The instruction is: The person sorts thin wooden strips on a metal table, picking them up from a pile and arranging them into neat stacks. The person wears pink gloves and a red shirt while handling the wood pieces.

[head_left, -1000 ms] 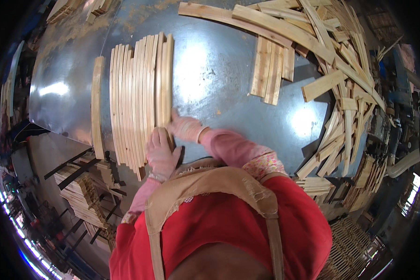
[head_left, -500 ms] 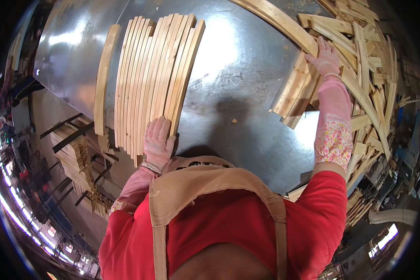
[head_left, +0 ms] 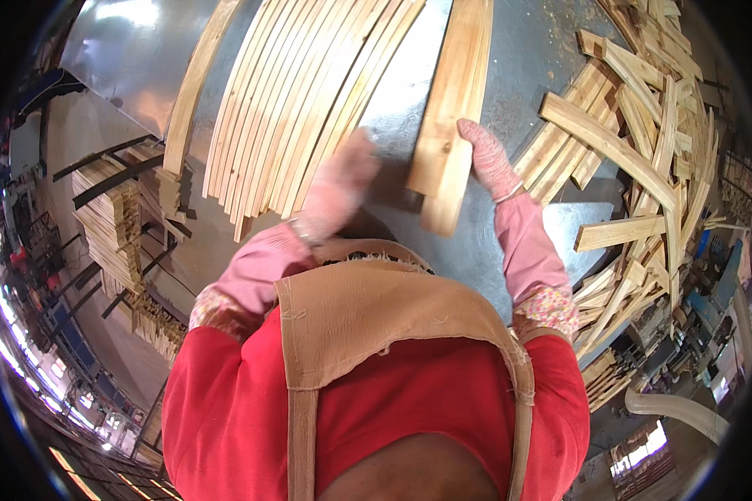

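My right hand [head_left: 489, 159], in a pink glove, has its fingers at the right edge of wooden strips [head_left: 449, 125] and grips them. At least two strips lie together there, their near ends uneven above the metal table [head_left: 522, 50]. My left hand [head_left: 342, 184], gloved the same way and smeared by motion, is at the near right end of a row of slim curved wooden strips [head_left: 288, 100]. Its fingers are too blurred to read. The row stands side by side, tightly packed, on the table's left part.
A single curved strip [head_left: 194, 83] lies left of the row. To the right, a jumbled heap of wood pieces [head_left: 643, 159] spreads over the table's edge. Stacked wood [head_left: 109, 221] sits on a dark metal rack at the lower left. A pale hose [head_left: 677, 409] curves at the lower right.
My right hand has come leftward from the heap's edge with wooden strips, now beside the row. My left hand has shifted right along the row's near end. The view has moved somewhat.
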Demonstrator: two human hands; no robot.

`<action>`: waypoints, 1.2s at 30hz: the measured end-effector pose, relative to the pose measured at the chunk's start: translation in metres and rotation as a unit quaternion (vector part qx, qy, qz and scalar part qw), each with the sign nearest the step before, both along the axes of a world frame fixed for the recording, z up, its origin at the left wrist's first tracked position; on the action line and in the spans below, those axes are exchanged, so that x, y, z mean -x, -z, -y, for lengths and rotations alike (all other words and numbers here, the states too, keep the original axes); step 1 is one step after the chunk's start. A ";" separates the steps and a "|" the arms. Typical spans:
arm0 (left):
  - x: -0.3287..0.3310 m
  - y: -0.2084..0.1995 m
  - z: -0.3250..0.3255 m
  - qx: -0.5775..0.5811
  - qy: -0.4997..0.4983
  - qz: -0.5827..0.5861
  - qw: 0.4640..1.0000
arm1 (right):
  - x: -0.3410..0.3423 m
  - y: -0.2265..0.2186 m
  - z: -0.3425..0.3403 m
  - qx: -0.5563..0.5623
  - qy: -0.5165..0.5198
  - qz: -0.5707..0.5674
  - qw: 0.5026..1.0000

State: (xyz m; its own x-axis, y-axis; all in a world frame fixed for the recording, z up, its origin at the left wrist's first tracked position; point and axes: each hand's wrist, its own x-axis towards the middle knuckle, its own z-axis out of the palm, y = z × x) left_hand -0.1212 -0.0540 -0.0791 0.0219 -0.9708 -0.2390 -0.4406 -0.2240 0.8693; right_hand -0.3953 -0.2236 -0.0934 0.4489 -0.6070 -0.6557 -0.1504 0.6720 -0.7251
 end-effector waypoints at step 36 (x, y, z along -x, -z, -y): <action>0.022 -0.054 -0.076 0.065 0.080 0.403 0.909 | -0.036 0.019 -0.075 0.311 -0.038 -0.342 0.886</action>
State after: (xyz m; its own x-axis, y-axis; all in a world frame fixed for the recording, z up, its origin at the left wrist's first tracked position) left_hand -0.1430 0.0216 -0.0254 -0.0059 -0.9959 -0.0903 -0.9643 -0.0183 0.2642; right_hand -0.3589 -0.1483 -0.1124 0.1315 -0.9311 -0.3403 -0.7253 0.1436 -0.6733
